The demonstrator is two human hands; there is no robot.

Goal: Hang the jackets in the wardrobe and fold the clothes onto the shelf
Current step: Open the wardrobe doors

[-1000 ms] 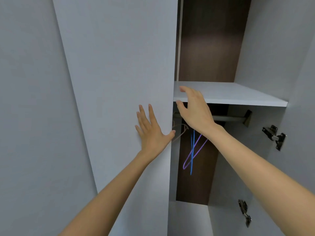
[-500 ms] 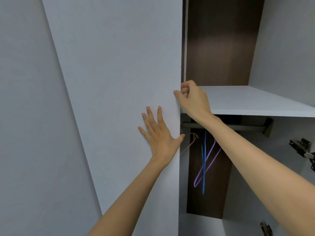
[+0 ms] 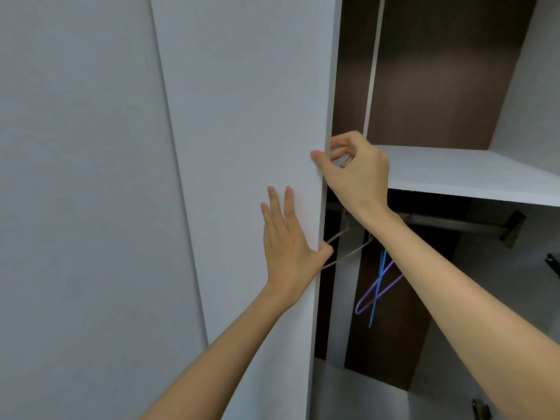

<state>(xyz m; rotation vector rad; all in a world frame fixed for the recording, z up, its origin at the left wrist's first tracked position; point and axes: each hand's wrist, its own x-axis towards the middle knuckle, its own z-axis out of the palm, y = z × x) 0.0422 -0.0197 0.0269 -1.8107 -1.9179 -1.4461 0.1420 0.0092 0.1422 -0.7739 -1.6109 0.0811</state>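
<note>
The pale grey wardrobe door stands partly open in front of me. My left hand lies flat on its face with straight fingers, thumb hooked at the door's edge. My right hand pinches the door's edge higher up, thumb on the front and curled fingers behind. Inside, a white shelf runs above a metal hanging rail. Empty wire hangers hang from the rail: a pale one, a purple one and a blue one. No jackets or clothes are in view.
A second grey panel fills the left side. The wardrobe's back is dark brown wood. Door hinges sit on the right inner wall, another hinge low down. My right forearm crosses in front of the rail.
My right hand went from reaching open near the shelf to pinching the door's edge. The left hand stayed flat on the door. The view shifted right and closer.
</note>
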